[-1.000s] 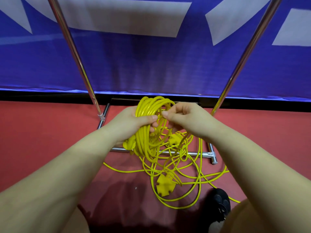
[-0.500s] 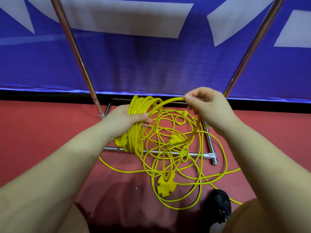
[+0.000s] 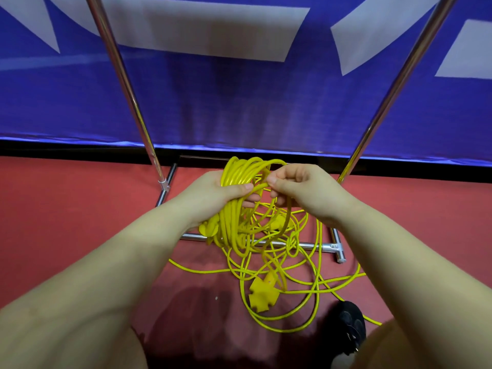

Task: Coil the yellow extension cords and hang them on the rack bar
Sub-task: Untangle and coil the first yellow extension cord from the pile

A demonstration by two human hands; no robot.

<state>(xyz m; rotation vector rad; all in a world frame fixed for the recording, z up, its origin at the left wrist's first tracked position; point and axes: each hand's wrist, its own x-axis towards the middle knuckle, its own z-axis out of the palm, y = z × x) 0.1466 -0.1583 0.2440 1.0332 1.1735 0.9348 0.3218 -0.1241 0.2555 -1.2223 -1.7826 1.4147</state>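
My left hand [image 3: 213, 198] grips a thick coil of yellow extension cord [image 3: 234, 209], thumb over the strands, and the loops hang below it. Beside it, my right hand [image 3: 300, 190] pinches a single strand of the same cord against the coil. Loose yellow cord [image 3: 314, 278] lies tangled on the red floor under my hands, with a yellow multi-outlet socket end [image 3: 262, 292] among it. Two chrome rack uprights [image 3: 125, 83] rise left and right; the top bar is out of view.
The rack's chrome base bar [image 3: 314, 246] runs across the red floor [image 3: 66, 222] under the coil. A blue banner with white shapes [image 3: 253, 107] stands behind the rack. A black shoe [image 3: 348, 323] is at the lower right, near the trailing cord.
My right hand, which had drawn a loop out up and to the right, has come back to my left hand and laid the strand on the coil.
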